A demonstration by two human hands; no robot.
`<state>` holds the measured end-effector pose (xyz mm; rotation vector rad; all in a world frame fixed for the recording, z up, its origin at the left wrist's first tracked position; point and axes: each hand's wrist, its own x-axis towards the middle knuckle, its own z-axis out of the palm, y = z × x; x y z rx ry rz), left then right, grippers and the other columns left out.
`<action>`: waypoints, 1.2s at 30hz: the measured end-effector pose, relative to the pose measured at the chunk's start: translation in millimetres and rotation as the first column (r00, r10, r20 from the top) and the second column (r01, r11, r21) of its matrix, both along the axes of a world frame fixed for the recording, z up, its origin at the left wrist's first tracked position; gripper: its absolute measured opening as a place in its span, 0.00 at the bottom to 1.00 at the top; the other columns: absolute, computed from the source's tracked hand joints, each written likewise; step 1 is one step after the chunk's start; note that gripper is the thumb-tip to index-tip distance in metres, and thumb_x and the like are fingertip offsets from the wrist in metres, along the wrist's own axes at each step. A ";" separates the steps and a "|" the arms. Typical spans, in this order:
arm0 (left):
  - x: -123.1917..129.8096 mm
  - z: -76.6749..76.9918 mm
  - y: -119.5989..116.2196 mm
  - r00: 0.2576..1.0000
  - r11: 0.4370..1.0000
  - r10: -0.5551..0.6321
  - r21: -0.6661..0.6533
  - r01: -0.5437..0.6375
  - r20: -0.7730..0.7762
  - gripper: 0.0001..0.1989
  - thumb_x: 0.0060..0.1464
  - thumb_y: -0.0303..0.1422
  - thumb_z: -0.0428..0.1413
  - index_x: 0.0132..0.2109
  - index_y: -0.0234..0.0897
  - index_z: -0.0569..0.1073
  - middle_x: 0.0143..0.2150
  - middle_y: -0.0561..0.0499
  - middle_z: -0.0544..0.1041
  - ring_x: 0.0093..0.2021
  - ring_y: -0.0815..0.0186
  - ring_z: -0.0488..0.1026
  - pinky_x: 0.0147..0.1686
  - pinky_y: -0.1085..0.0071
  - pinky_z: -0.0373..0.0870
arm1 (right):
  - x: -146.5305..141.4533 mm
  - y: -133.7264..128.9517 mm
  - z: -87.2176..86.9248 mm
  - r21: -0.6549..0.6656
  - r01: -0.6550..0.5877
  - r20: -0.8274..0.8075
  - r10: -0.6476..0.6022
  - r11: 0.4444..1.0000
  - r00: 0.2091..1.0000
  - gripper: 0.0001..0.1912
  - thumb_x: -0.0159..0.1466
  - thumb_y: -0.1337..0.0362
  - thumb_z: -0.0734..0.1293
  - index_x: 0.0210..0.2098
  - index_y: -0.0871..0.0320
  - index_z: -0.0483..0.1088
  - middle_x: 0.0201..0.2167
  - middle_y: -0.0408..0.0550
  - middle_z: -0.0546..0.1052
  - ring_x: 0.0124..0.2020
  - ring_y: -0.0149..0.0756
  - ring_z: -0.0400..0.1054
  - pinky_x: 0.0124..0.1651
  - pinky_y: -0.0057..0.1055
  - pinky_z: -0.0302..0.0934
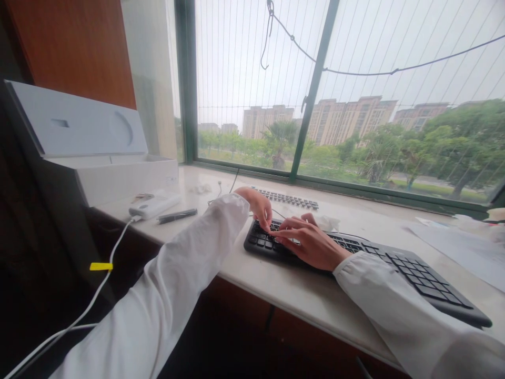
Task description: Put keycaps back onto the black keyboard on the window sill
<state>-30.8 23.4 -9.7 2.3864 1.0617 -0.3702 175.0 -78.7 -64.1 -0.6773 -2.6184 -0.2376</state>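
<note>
A black keyboard (pixel 426 276) lies along the front of the pale sill-like desktop. My left hand (pixel 258 206) reaches down to its left end, fingers pinched together over the keys. Whatever those fingertips hold, if anything, is too small to make out. My right hand (pixel 310 242) rests across the keyboard's left half, its fingers stretched out so that their tips meet the left fingertips. It hides many keys beneath it. Behind the keyboard, rows of small dark pieces that look like keycaps (pixel 290 199) are laid out near the window.
At the left stand an open white box (pixel 126 176), a white power bank (pixel 153 205) with a white cable (pixel 114 247), and a black pen (pixel 177 216). White papers (pixel 461 252) lie at the right. The window frame (pixel 244 171) borders the back; the desktop's front edge is close.
</note>
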 end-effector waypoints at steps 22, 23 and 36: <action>-0.9 -8.3 10.5 0.998 0.992 0.060 -0.114 -0.062 -0.018 0.22 0.30 0.49 0.67 0.32 0.41 0.80 0.33 0.51 0.79 0.35 0.65 0.70 0.34 0.71 0.67 | -5.2 -3.8 -0.6 -0.098 0.022 -0.039 -0.026 0.995 0.999 0.15 0.70 0.58 0.58 0.48 0.45 0.75 0.38 0.46 0.75 0.39 0.34 0.68 0.46 0.38 0.49; -0.4 -8.6 10.7 0.998 0.990 0.061 -0.123 -0.063 -0.019 0.22 0.30 0.50 0.67 0.32 0.40 0.80 0.33 0.51 0.78 0.34 0.65 0.69 0.34 0.71 0.67 | -5.2 -3.7 -0.7 -0.102 0.025 -0.042 -0.029 0.994 0.999 0.15 0.70 0.57 0.58 0.47 0.45 0.75 0.38 0.46 0.75 0.39 0.34 0.68 0.46 0.38 0.49; 4.0 -6.9 8.5 0.998 0.993 0.046 -0.109 -0.052 -0.050 0.21 0.30 0.49 0.69 0.29 0.39 0.78 0.29 0.52 0.75 0.30 0.68 0.67 0.30 0.71 0.65 | -7.9 -2.1 -2.2 -0.126 0.030 -0.080 -0.040 0.992 0.996 0.16 0.70 0.57 0.57 0.41 0.49 0.76 0.38 0.47 0.75 0.36 0.33 0.68 0.48 0.39 0.50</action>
